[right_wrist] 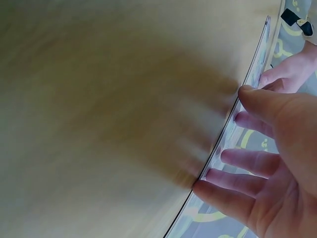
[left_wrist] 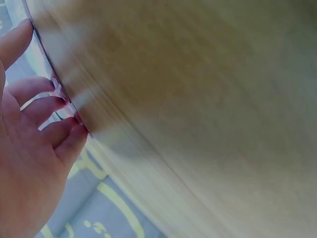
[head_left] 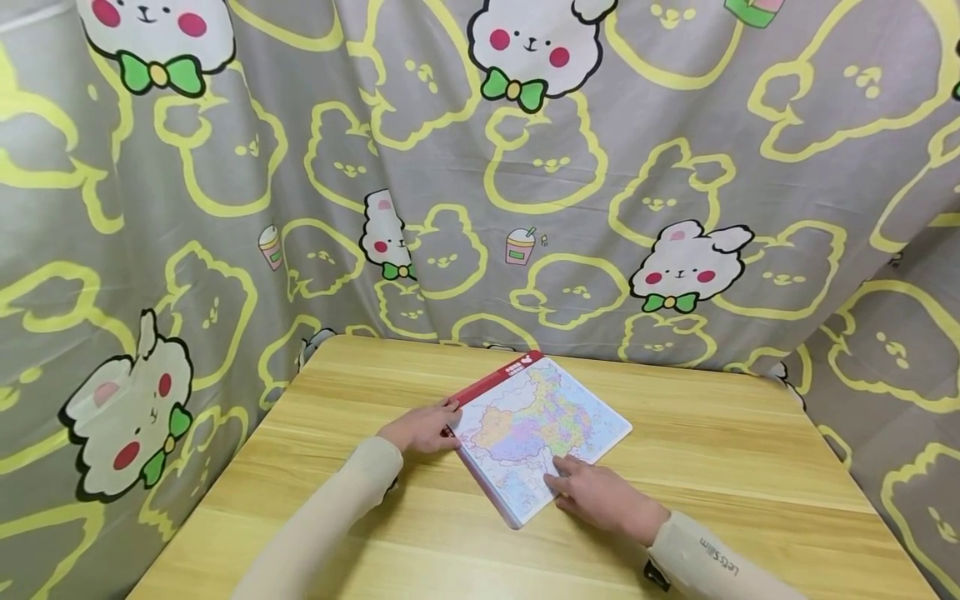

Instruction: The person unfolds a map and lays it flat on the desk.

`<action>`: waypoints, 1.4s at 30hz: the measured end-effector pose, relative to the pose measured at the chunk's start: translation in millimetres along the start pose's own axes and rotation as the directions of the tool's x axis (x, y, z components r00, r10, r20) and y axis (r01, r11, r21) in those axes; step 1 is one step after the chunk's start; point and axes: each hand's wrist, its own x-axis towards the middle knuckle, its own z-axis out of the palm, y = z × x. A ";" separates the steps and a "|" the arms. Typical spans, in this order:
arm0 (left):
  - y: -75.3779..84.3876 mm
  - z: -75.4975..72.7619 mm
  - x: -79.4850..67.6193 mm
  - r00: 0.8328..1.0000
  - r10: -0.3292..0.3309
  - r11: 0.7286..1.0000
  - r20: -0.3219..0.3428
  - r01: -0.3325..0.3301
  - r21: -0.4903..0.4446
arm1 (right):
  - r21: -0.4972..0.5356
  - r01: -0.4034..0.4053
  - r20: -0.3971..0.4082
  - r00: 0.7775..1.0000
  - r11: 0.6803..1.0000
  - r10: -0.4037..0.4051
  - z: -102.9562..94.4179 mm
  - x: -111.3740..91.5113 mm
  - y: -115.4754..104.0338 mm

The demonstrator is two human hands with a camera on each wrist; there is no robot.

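A flat rectangular map sheet or board [head_left: 525, 433], printed in pastel colours with a red strip along one side, lies slanted on the wooden table. My left hand [head_left: 422, 428] touches its left edge near the red strip. In the left wrist view the fingers of the left hand [left_wrist: 29, 163] are spread along that edge. Over the lower right side of the map rests my right hand [head_left: 603, 497]. The right wrist view shows the right hand [right_wrist: 292, 163] with fairly straight fingertips against the map's edge. Whether the map has several layers, I cannot tell.
The light wooden table [head_left: 712, 467] extends around the map on all sides. Behind it and at both sides hangs a grey curtain [head_left: 450, 167] with yellow outlines and cartoon animals. Long pale sleeves [head_left: 322, 525] cover both arms.
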 end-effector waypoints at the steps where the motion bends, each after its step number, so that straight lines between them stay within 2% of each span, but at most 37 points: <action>1: 0.8 0.2 -0.8 1.000 -0.004 1.000 0.001 0.004 0.004 | 0.002 -0.007 0.004 1.000 1.000 0.007 0.3 -0.1 0.3; 7: 4.4 0.6 -5.0 1.000 -0.024 1.000 0.020 0.024 0.014 | 0.005 -0.015 -0.013 1.000 1.000 0.015 3.8 0.7 4.6; 16: 7.8 3.9 -13.1 0.999 0.036 0.999 -0.016 -0.036 0.023 | 0.001 -0.020 -0.011 1.000 1.000 0.020 4.1 1.2 10.5; 26: 14.5 9.1 -22.9 1.000 0.013 0.999 -0.020 -0.012 0.047 | 0.028 0.011 -0.023 1.000 1.000 -0.010 6.2 -0.3 19.1; 30: 18.1 8.7 -26.1 1.000 0.014 0.997 -0.017 -0.012 0.070 | 0.053 0.013 -0.005 1.000 0.999 -0.012 5.5 -1.0 23.4; 42: 27.7 12.6 -30.6 0.997 0.037 0.991 -0.064 -0.028 0.129 | 0.127 0.023 0.042 0.999 0.992 -0.029 3.2 -3.2 38.7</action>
